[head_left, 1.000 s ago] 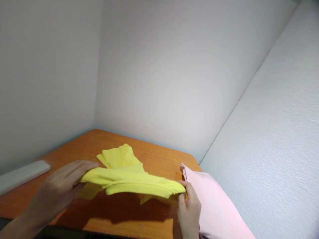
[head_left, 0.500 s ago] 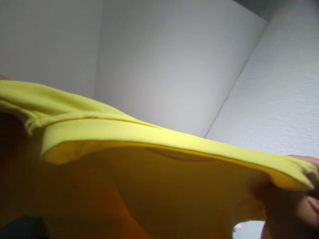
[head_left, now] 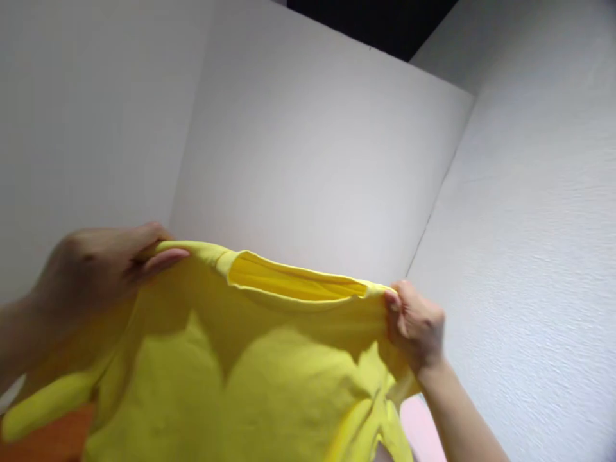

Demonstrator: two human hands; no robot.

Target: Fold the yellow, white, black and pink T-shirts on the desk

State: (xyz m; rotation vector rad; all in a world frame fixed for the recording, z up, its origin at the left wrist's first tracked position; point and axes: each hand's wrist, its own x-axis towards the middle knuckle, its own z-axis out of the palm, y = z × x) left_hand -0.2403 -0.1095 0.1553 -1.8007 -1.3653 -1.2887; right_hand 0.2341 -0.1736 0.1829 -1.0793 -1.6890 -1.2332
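A yellow T-shirt [head_left: 269, 378] hangs stretched out in front of me, its neckline at the top and its body running past the bottom edge. My left hand [head_left: 103, 263] is closed on the left shoulder, thumb and fingers pinching the fabric. On the other side, my right hand [head_left: 416, 324] grips the shoulder close to the collar [head_left: 298, 295]. Between the two hands the collar gapes a little. One sleeve [head_left: 52, 401] droops at the lower left; creased fabric bunches under my right hand.
Pale walls [head_left: 308, 141] stand ahead and a textured white wall [head_left: 539, 269] rises on the right. A dark opening [head_left: 370, 25] shows at the top. Something orange-red [head_left: 62, 436] and a pale pink surface [head_left: 423, 427] peek out below the shirt.
The T-shirt has moved away from the camera and lower, so its neckline, shoulders and front now show. Both hands have come into fuller view, still gripping it.
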